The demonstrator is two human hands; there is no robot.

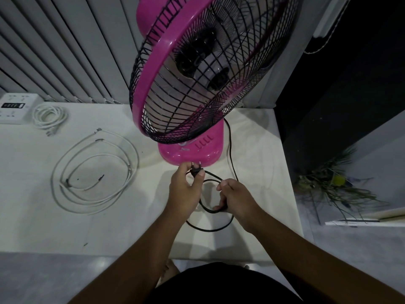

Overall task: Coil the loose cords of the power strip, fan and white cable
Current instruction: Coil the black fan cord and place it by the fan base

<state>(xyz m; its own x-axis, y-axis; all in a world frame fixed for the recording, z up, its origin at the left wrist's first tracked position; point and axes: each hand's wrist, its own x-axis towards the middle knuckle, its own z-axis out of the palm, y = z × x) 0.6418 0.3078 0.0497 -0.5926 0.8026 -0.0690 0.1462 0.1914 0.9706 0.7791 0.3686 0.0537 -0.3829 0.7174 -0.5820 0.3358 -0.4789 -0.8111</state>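
Note:
A pink fan with a black wire cage stands on the white table. Its black cord runs down the fan's right side and loops in front of the base. My left hand pinches the black two-pin plug just in front of the base. My right hand grips a loop of the same cord a little to the right. A white cable lies in a wide loose coil at the left. A white power strip sits at the far left with its cord in a tight coil beside it.
Vertical blinds hang behind the table. The table's right edge drops to a dark floor where a bunch of dried plants lies. My dark clothing fills the bottom of the view.

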